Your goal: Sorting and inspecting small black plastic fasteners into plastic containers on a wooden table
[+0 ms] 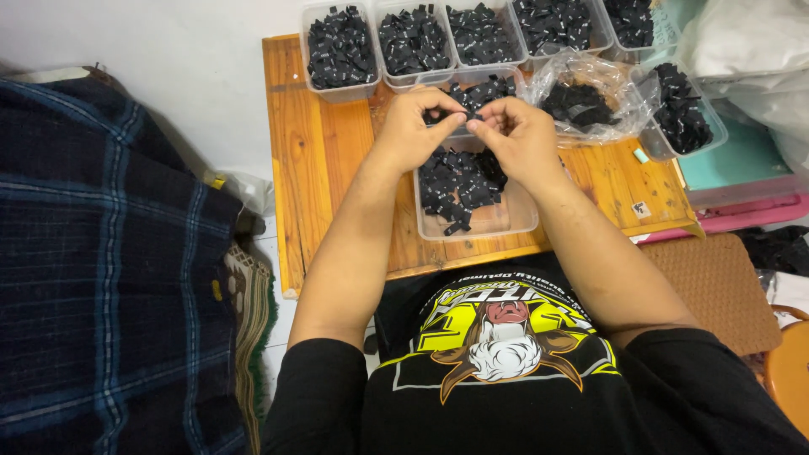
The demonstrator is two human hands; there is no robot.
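Both hands meet over a clear plastic tub half full of small black fabric tags. The left hand and right hand pinch one black tag between the fingertips. At 12 o'clock, a row of tag-filled tubs lines the wooden table; a crinkly plastic bag sits at 2 o'clock.

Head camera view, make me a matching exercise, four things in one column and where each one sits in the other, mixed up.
Things:
1. left hand
2. clear tray
3. plastic bag
4. row of tubs

Places:
A. along the table's far edge
B. under both hands, partly filled with black pieces
C. right of the hands, holding black pieces
D. pinching a small black piece with the right hand

Pairs: 1-D, 2-B, 3-C, 4-A
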